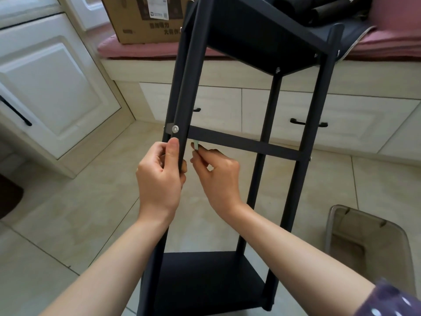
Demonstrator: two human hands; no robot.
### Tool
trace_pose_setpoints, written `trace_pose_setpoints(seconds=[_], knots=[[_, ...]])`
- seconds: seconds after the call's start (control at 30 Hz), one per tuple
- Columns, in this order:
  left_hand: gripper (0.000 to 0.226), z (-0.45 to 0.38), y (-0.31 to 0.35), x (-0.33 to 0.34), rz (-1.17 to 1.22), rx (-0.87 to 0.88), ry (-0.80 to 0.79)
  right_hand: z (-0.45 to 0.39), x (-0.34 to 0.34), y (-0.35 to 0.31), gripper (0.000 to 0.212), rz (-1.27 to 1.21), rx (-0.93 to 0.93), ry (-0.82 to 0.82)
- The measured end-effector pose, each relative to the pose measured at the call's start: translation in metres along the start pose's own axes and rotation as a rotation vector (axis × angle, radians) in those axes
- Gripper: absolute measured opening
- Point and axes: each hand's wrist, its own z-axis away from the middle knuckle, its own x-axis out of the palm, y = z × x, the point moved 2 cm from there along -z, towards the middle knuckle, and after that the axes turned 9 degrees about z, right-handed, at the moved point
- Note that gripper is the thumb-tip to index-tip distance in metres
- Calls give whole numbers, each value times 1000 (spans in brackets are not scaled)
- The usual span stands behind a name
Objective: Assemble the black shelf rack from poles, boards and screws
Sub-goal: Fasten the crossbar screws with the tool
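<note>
The black shelf rack lies tilted across the floor, its far end leaning on a cushioned bench. It has several poles, a board at the far end, a board near me and a middle board seen edge-on. A silver screw sits in the near left pole at the middle board. My left hand grips that pole just below the screw. My right hand pinches a small silvery tool right under the middle board's edge.
A cardboard box and dark rolled items sit on the pink bench cushion. White cabinets stand at left, drawers behind the rack. A metal-framed stool is at right on the tiled floor.
</note>
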Motion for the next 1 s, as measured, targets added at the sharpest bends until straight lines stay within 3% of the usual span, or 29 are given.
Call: trace_pose_setpoints(seconds=[0.33,0.7,0.87,1.0], knots=[[40,-2,-4,-6,22,-13,45,-7,15,-5,9,6,-16,44],[38,3,-4,-10,5,-21,56,8,-15,-11,11,6,-62,-36],[33,10,2,-14,-22,-14,58,19,-46,-7,15,42,77,-218],[27,16,7,-17,-67,-3,79,24,-87,0,18,53,184,-221]])
